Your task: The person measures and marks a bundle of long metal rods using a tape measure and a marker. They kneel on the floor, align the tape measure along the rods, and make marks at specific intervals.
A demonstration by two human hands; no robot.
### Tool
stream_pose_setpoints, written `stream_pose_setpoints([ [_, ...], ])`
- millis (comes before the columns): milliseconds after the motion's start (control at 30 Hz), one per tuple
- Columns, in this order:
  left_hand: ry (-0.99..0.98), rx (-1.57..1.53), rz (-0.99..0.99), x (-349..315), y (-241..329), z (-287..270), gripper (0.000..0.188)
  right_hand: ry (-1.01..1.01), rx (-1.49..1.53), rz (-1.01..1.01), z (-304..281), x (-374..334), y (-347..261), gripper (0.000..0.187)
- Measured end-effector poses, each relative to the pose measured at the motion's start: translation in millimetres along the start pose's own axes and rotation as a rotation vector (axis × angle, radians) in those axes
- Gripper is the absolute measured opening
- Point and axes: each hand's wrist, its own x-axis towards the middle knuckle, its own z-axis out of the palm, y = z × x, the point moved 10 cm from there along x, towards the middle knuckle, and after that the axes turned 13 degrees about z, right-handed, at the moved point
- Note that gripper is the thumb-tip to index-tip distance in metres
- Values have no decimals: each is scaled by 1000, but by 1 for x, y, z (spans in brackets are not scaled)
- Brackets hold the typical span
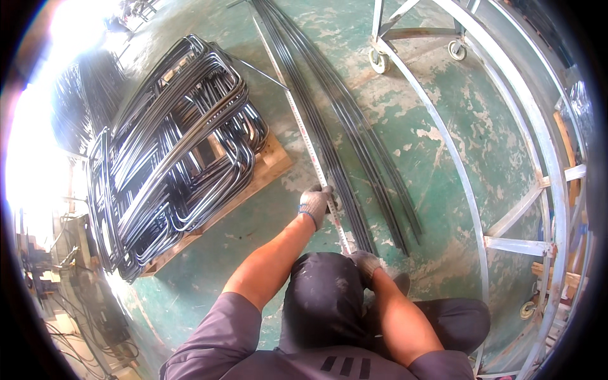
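A long pale measuring tape (306,136) lies stretched beside a bundle of long dark metal tubes (326,155) on the floor. My left hand (315,204), in a light knitted glove with a blue cuff edge, is closed around the tape partway along. The tape's near end meets my right hand (365,265), also gloved, beside my knee. Its fingers curl in at the tape, partly hidden by the dark trouser leg. Farther right, more loose tubes (367,152) lie roughly parallel to the bundle. A thin rod (259,71) reaches from the left toward the tape's far part.
Left of the tape, a wooden pallet (272,158) bears a tall stack of bent metal frames (183,139). On the right stands a large curved metal frame (456,149) on caster wheels (379,62). Cables and machinery (82,304) crowd the lower left. The green floor is worn.
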Motion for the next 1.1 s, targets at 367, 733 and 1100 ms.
stream_pose_setpoints([
  [367,-109,56,-95,9,-48,33,33,-227,164,271,27,-20,49,32],
  [733,-12,-209,-15,62,-16,29,18,-78,460,272,51,-7,81,30],
  [1100,5,-238,73,32,26,36,18,-85,518,365,23,-17,70,32],
])
